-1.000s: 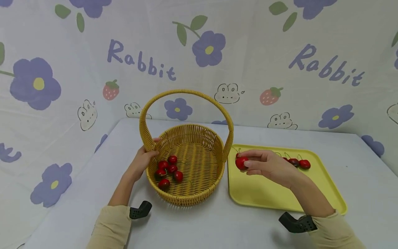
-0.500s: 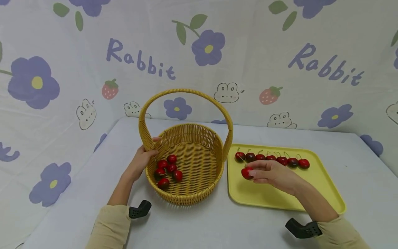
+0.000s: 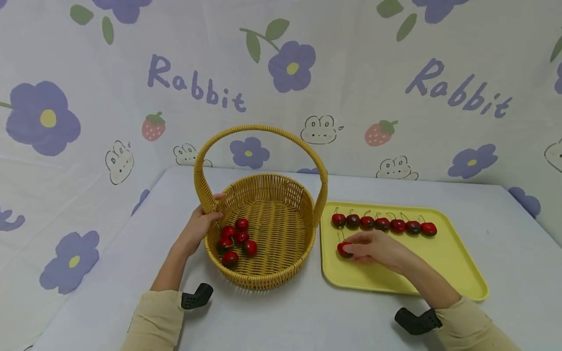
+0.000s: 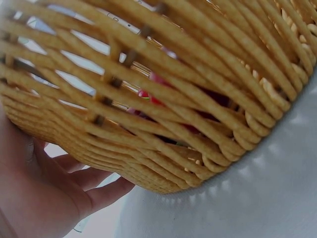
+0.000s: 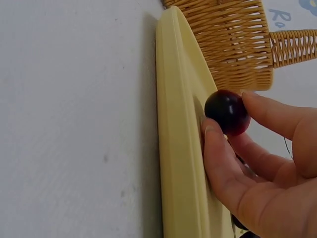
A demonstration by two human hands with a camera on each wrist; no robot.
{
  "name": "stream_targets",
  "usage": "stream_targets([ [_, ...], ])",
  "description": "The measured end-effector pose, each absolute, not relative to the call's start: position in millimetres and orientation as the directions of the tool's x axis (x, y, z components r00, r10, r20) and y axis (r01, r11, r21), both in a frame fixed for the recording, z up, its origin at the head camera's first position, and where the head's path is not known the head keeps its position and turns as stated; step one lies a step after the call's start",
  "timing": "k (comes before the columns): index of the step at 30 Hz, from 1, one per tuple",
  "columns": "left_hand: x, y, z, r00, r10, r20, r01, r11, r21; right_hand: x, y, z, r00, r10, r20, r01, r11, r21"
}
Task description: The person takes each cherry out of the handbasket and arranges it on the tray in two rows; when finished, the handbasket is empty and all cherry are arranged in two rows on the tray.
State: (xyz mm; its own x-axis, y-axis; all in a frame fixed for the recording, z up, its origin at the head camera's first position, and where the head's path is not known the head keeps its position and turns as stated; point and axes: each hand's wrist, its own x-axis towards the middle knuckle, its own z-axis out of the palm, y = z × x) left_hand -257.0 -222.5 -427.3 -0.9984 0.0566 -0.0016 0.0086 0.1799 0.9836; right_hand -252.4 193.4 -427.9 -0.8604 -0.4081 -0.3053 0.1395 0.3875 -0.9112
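Setting the cherry (image 3: 344, 249) down gently on the yellow tray (image 3: 456, 265), the right hand (image 3: 373, 246) pinches it while the left hand (image 3: 199, 226) grips the basket (image 3: 263, 280) rim steady.

Backdrop cloth (image 3: 351, 73) is showing the word "Rabbit" (image 3: 196, 91) in purple handwriting, upper left of the frame, and again "Rabbit" (image 3: 458, 92) at upper right. Nothing else readable is showing on other items.

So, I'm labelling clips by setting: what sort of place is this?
Probably a staged tabletop set, not a kitchen: a cartoon "Rabbit" cloth as backdrop, a covered table, just a basket and tray of cherries.
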Motion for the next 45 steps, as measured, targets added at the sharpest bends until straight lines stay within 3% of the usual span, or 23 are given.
stream_targets([
  [28, -254.6, -221.6, -425.4, -0.999, 0.043, -0.015, -0.008, 0.174, 0.985, -247.2, 180.4, -421.0, -0.916, -0.309, -0.257, 0.057, 0.532, -0.845],
  [45, -256.3, -220.7, -425.0, -0.999, 0.042, -0.024, -0.016, 0.178, 0.984, -245.4, 178.5, -421.4, -0.926, -0.277, -0.258, 0.08, 0.522, -0.849],
])
